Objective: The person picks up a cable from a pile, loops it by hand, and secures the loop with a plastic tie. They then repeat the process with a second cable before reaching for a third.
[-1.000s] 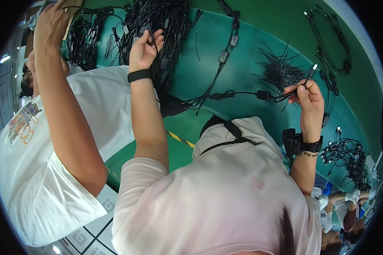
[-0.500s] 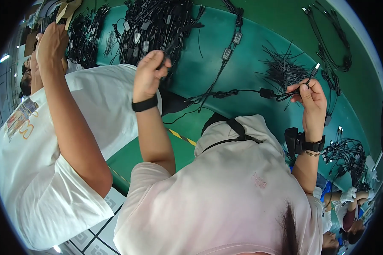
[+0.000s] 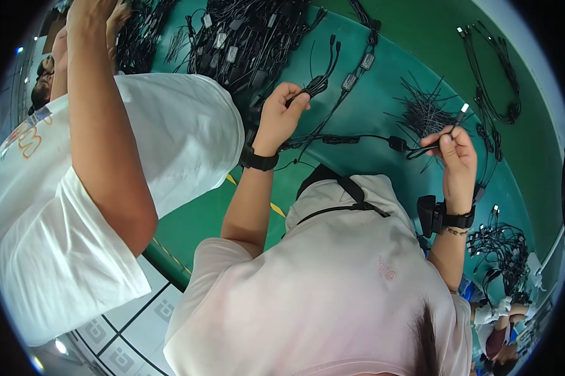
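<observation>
My left hand (image 3: 282, 116) is closed around a looped bundle of black cable (image 3: 317, 84), whose thin ends point up past the fingertips. At the right, my right hand (image 3: 457, 153) pinches a folded black USB cable (image 3: 428, 148) just below its silver-white plug (image 3: 464, 108). That cable leads left through a small black box (image 3: 397, 144) and a gathered section (image 3: 341, 139) towards my left wrist. Where it ends there is hidden, and I cannot tell whether both hands hold the same cable.
A large heap of black cables (image 3: 245, 44) lies on the green table (image 3: 370, 94). Short black ties (image 3: 425, 111) are piled beyond my right hand. More cables (image 3: 499, 247) lie at the right edge. A co-worker's arm (image 3: 100, 113) reaches forward close on my left.
My left hand has moved right, away from the cable heap, and the bundle now shows above its fingers. My right hand keeps its pinch almost in place. The co-worker's arm has shifted.
</observation>
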`<action>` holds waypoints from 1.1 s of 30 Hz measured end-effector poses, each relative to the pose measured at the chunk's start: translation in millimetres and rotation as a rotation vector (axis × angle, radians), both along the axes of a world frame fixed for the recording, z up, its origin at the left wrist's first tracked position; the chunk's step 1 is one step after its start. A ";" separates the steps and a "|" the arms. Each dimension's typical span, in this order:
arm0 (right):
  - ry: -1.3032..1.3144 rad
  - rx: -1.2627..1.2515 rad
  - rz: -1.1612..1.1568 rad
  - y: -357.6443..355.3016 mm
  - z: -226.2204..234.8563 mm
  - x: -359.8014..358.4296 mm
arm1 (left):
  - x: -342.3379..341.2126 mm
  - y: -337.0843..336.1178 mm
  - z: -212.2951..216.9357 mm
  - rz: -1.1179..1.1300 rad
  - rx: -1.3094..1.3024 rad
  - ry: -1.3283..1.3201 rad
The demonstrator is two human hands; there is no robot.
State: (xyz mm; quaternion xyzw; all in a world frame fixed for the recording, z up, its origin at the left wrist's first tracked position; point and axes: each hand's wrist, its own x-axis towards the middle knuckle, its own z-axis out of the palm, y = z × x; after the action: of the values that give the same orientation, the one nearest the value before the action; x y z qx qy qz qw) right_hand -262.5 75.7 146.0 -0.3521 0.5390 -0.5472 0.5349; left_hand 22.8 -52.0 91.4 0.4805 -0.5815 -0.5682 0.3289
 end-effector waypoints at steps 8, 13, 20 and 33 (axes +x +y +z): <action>-0.624 0.180 0.373 -71.5 -46.5 80.3 | -1.0 8.1 -15.0 -0.109 -0.136 -0.110; -0.773 0.099 0.373 -98.7 -62.1 90.4 | 5.7 14.0 -6.6 -0.112 -0.558 -0.291; -0.719 0.080 0.239 -84.0 -53.8 85.0 | 11.7 38.4 -43.3 0.378 -0.579 -0.400; -0.684 0.140 0.221 -70.9 -60.6 75.4 | 8.7 32.5 51.5 0.418 0.813 1.096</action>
State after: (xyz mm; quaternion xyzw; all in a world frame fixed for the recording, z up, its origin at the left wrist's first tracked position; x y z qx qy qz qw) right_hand -187.1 4.8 85.4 -0.1671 0.3238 -0.5340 0.7629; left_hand 31.5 -19.4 142.8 0.3116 0.0295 -0.8249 0.4707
